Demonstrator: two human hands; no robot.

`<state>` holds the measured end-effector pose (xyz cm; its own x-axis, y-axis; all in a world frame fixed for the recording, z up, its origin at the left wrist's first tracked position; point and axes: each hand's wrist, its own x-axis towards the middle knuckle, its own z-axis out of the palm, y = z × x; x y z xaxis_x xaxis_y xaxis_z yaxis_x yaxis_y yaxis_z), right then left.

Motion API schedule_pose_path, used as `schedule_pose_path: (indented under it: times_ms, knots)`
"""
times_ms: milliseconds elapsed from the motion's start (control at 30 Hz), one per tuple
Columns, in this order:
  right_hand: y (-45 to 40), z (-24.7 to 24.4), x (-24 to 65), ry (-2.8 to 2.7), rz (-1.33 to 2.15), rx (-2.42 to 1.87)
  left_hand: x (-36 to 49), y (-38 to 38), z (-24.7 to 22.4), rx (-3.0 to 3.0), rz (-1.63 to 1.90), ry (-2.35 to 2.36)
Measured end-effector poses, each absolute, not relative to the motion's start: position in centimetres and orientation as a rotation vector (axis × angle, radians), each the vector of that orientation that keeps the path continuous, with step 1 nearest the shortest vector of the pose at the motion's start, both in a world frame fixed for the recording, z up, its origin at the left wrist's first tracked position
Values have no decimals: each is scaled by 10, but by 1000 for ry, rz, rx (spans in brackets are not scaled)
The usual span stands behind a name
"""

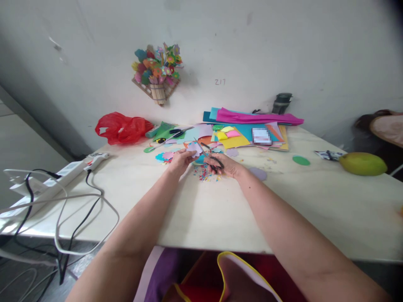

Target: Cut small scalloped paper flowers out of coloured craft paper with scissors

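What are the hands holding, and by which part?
The left hand holds a lavender scalloped paper piece by its edge; the right hand holds black-handled scissors by the handles.

A plain whitish-grey wall (245, 50) rises behind the worktop (299, 214), with a few faint smudges and the handwritten figures (220, 82) that seem to read 217. To the left of them hangs a bouquet of colourful flowers (157, 67) in a bundled-stick holder (158, 94) on a lattice backing. The worktop is pale, with soft marbled veining and a straight front edge. At far left stands a light grey panel (19, 142), its kind unclear; below, a strip of grey floor (80, 260) shows. Soft light comes from the left, casting faint shadows rightward.
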<state>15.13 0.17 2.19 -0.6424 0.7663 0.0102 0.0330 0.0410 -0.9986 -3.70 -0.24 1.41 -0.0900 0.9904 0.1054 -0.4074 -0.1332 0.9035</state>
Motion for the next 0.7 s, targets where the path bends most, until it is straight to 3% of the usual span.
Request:
schedule_pose_path:
  times_ms: [700]
  knots:
    - [2,22,151,-1719,1671,-834,-35,-2,14,906,1545,835]
